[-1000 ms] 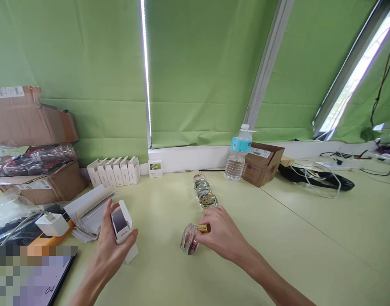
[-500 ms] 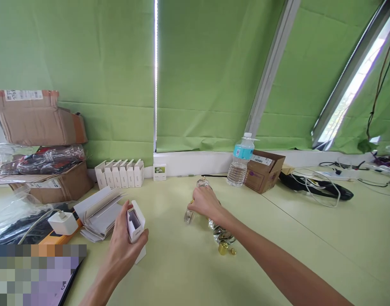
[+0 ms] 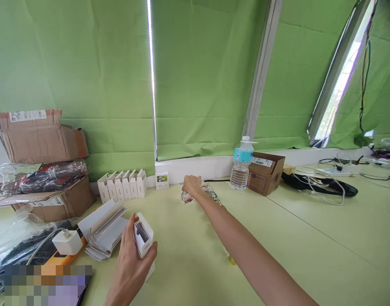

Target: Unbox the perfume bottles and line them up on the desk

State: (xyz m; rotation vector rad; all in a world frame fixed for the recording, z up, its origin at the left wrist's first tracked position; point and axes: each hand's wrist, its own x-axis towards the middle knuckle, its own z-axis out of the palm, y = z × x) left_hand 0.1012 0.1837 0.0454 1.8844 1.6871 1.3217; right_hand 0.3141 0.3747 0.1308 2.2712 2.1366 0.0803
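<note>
Pinching the light, stiff white carton [image 3: 143, 234] between thumb and fingers, the left hand [image 3: 130, 264] held it by its sides, while the right hand [image 3: 192, 185] curled over a fragile, slippery glass bottle [image 3: 187, 197] near the far edge of the counter [image 3: 182, 242], its grip hidden.

The person is showing a bare left hand [image 3: 129, 259] with long, slender fingers [image 3: 128, 231] and a bare right hand [image 3: 191, 185], which is widening from a narrow wrist [image 3: 205, 199] at the end of a long, slim, smooth forearm [image 3: 246, 250]. A short stretch of bare left forearm [image 3: 115, 298] is also showing.
</note>
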